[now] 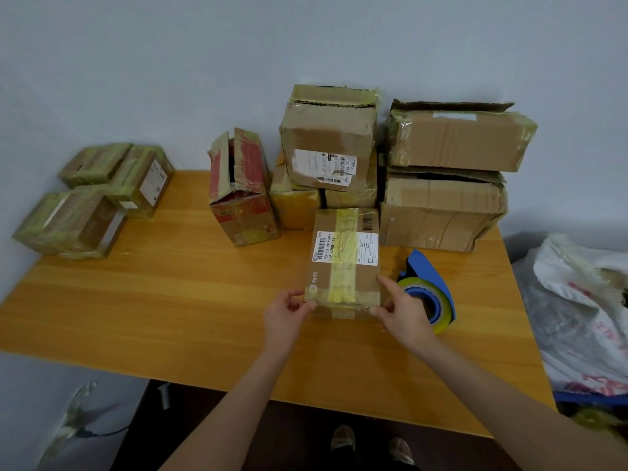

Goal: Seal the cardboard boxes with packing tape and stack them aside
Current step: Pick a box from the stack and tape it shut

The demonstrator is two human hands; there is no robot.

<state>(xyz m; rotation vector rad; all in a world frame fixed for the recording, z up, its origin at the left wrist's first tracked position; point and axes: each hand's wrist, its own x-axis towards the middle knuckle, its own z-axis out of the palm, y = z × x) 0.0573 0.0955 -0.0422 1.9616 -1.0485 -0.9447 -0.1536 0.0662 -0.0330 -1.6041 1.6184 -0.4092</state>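
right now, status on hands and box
Left hand, right hand grip labelled box at near corners. Yellow tape runs along its top. Tape dispenser sits tight beside right hand.

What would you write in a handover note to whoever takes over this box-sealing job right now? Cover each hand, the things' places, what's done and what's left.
Left hand: holds the labelled box at its near left corner.
Right hand: holds its near right corner.
The box lies on the table, yellow tape along its top; the tape dispenser sits right of it.
Done: a pile of taped boxes at the table's far left.
Left: stack this box aside; the red box and big boxes at back right show open flaps.
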